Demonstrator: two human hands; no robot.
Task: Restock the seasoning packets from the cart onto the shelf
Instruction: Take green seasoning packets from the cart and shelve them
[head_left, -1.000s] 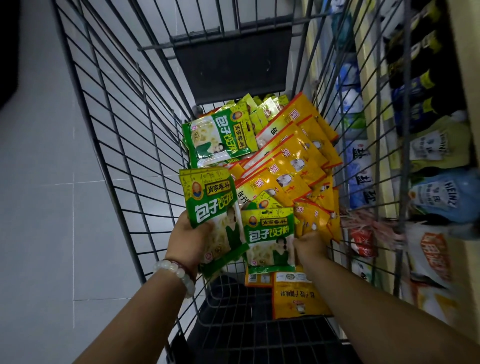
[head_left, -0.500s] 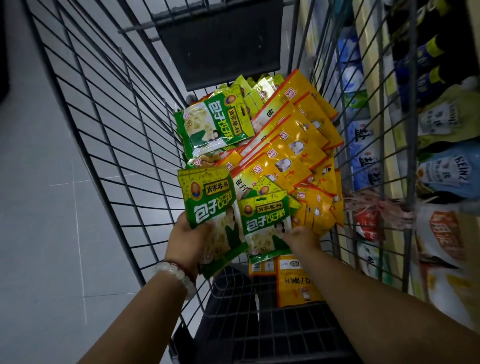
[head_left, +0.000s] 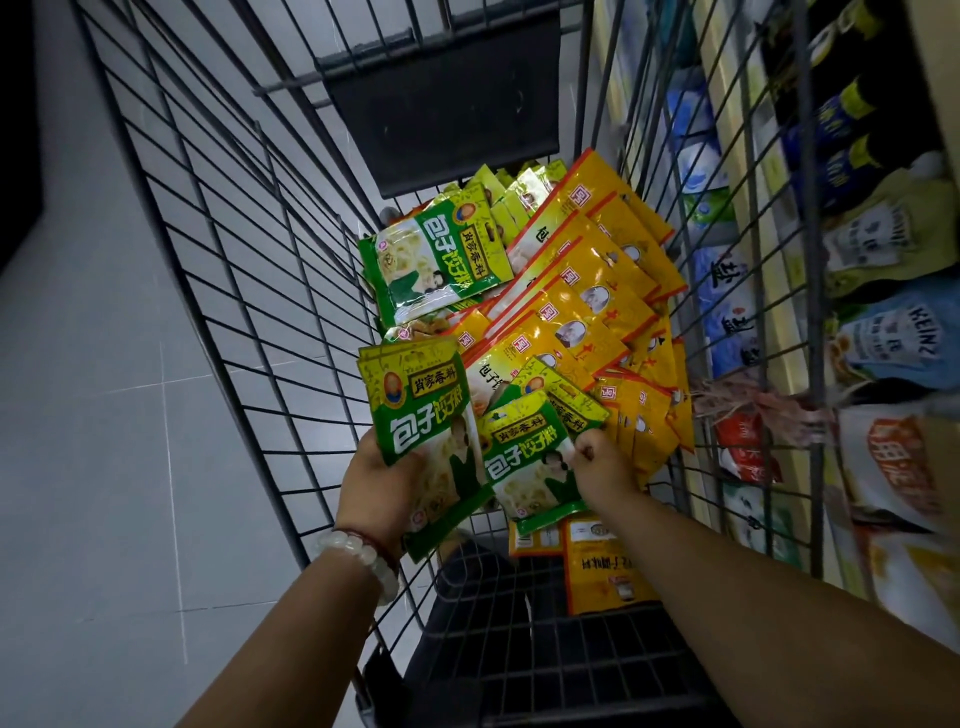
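A wire cart (head_left: 244, 270) holds a heap of seasoning packets: several orange ones (head_left: 587, 291) fanned along the right side and green ones (head_left: 441, 260) at the back. My left hand (head_left: 382, 488) grips a small stack of green packets (head_left: 421, 410) from below, held upright over the cart. My right hand (head_left: 602, 465) pinches the edge of another green packet (head_left: 524, 457) and lifts it beside the stack. Another green packet (head_left: 563, 400) lies just behind it.
The shelf (head_left: 878, 332) runs along the right of the cart, filled with pouches, dark bottles and blue-and-white bags. Two orange packets (head_left: 602, 566) lie on the cart floor near me. Grey floor tiles show on the left through the wires.
My right hand has drawn one green packet up and left toward the stack in my left hand. The view has tipped slightly toward the cart's far end.
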